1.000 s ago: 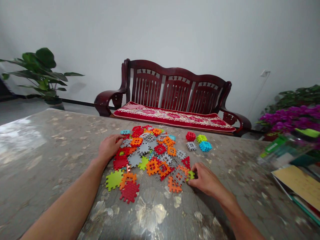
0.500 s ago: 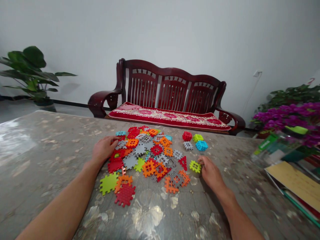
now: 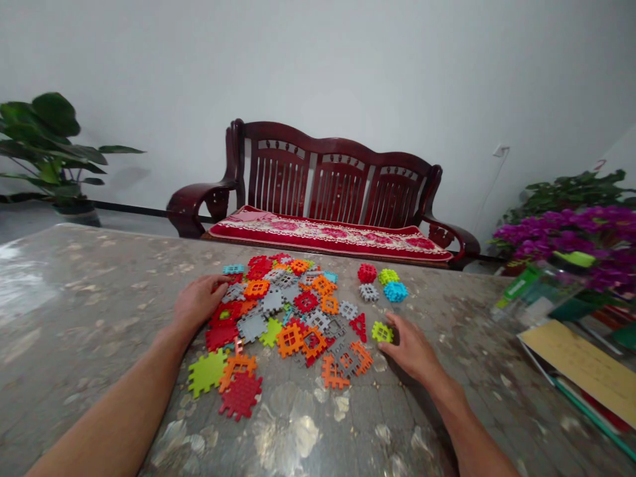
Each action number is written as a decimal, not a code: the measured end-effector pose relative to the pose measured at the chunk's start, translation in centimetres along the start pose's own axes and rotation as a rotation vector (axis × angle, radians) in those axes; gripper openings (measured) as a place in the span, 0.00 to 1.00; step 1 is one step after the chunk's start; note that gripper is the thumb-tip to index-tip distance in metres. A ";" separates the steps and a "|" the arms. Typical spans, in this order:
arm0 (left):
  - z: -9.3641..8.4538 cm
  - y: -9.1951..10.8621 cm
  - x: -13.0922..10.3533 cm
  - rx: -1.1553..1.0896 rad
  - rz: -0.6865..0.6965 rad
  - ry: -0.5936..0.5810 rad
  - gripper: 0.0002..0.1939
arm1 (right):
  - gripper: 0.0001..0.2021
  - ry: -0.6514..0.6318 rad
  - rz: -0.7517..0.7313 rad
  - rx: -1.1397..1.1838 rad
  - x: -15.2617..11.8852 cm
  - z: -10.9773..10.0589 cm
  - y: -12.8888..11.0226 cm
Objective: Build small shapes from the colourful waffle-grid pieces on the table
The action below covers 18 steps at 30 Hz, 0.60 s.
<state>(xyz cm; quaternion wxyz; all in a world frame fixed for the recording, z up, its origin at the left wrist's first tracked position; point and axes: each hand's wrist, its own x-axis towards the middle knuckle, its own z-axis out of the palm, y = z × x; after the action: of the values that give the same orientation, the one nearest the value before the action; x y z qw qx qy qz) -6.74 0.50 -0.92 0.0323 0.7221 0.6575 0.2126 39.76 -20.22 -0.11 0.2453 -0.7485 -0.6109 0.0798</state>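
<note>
Fingers of the right hand [image 3: 411, 348]: thumb and forefinger parted around the right edge of the lime window piece [image 3: 382, 332]; whether they press on it cannot be told.
Nearest pieces: dark red piece [image 3: 241, 395] and lime panel [image 3: 207, 373], flat on the counter [image 3: 99, 298], left of centre.
Lime window piece: flat on the counter, right of the pile [image 3: 304, 303], with a red triangle [image 3: 363, 324] near its left side.
Edge technique: set thumb and forefinger on opposite toothed edges, level with each other; an off-centre pinch could tip the piece.
Clearance: hold the wrist low and the fingertips short of the triangle, which would likely slide if brushed.
Fingers of the left hand [image 3: 199, 301]: bent at the pile's left edge; no grip can be made out. Light contact should suffice to steady loose pieces.
Blocks: red block [image 3: 367, 272], lime block [image 3: 388, 276], grey block [image 3: 369, 292] and blue block [image 3: 395, 291], grouped beyond the right hand.
Bench: dark wooden bench [image 3: 342, 146] past the counter's far edge, its seat under a patterned red cover [image 3: 328, 232].
</note>
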 end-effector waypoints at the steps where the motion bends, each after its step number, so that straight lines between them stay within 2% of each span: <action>1: 0.0 0.0 0.0 -0.003 0.002 -0.002 0.21 | 0.31 0.003 -0.011 -0.024 -0.1 0.0 -0.2; 6: 0.1 -0.2 0.1 -0.014 0.013 -0.012 0.23 | 0.30 0.023 -0.046 -0.059 0.1 0.2 -0.4; 11: 0.3 -0.4 0.2 -0.023 0.027 -0.027 0.24 | 0.29 0.095 -0.037 -0.077 1.0 0.8 0.4; 18: 0.3 -0.4 0.3 -0.036 0.032 -0.006 0.22 | 0.33 0.037 -0.011 -0.047 2.0 1.0 0.5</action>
<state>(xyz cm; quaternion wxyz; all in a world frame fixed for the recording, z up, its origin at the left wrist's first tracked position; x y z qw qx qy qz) -7.03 0.90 -1.24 0.0438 0.7324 0.6418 0.2230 40.24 -18.11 -0.82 0.2393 -0.7520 -0.6121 0.0502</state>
